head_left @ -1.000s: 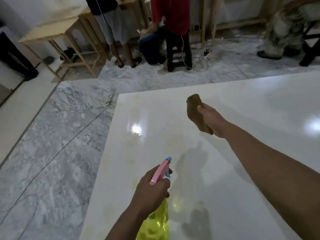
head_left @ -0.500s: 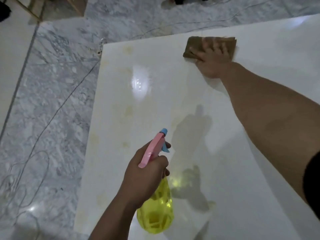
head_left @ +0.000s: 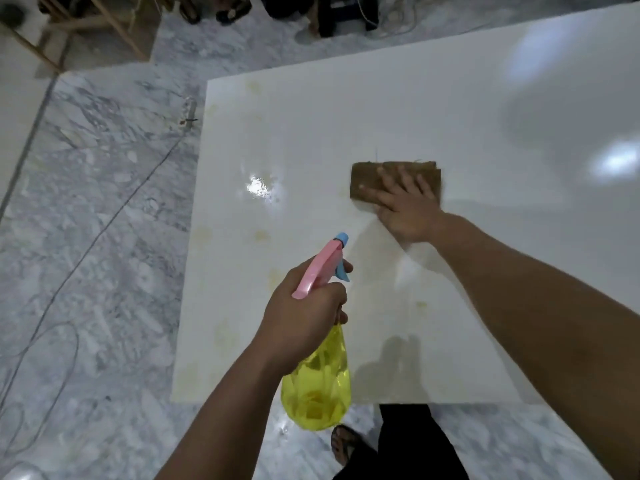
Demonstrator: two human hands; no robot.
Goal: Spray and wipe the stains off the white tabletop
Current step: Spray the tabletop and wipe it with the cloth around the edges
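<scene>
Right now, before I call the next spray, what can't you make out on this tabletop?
- Tabletop under the brown cloth: hidden by cloth and right hand, head view.
- Spray bottle trigger: left hand fingers cover it; squeeze unreadable.
- Tabletop's right side: cut off by the frame edge and covered by the right forearm.
- Glare patch: washes out any stain beneath.
- Faint yellowish stains: edges too pale to trace.

You stand in a bare indoor workroom with a polished grey-veined marble floor (head_left: 93, 209). A large glossy white tabletop (head_left: 433, 109) fills the view. At the far edge sit unfinished wooden table frames (head_left: 104, 26), a dark stool (head_left: 332, 15), other people's sandalled feet (head_left: 232, 10), and loose cables (head_left: 104, 220) trailing across the floor.
</scene>
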